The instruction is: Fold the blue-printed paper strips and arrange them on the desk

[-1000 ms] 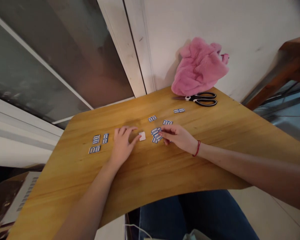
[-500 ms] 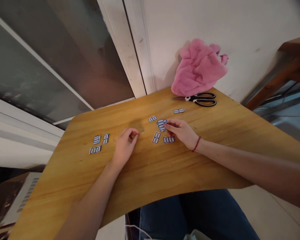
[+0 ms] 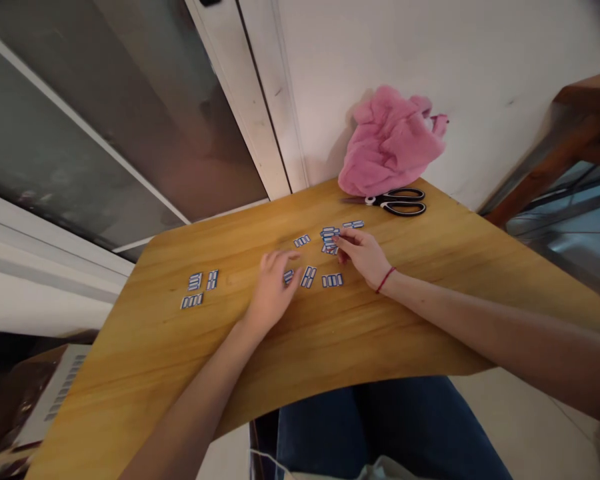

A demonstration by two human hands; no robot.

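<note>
My right hand point(image 3: 364, 257), with a red cord at the wrist, pinches a small bundle of blue-and-white paper slips point(image 3: 330, 235) above the wooden table. My left hand point(image 3: 274, 285) has its thumb and fingers apart. Between them a slip point(image 3: 289, 275) lies on the table, partly hidden by the hand. Near both hands rest a tilted slip point(image 3: 309, 277), a slip with several bars point(image 3: 333, 280) and a smaller one point(image 3: 302, 241). Another slip point(image 3: 353, 225) lies just beyond my right fingers. Print on the slips is too small to read.
Three more slips point(image 3: 195, 281) lie grouped at the left of the table point(image 3: 260, 360). Black-handled scissors point(image 3: 397, 201) lie at the back edge, beside a pink plush cloth point(image 3: 393, 143) against the wall. A glass sliding door point(image 3: 105, 100) borders the table's far left.
My left hand has moved right and opened, and the slip it pinched now lies between its fingers on the table. My right hand has shifted slightly left and away from me with the bundle.
</note>
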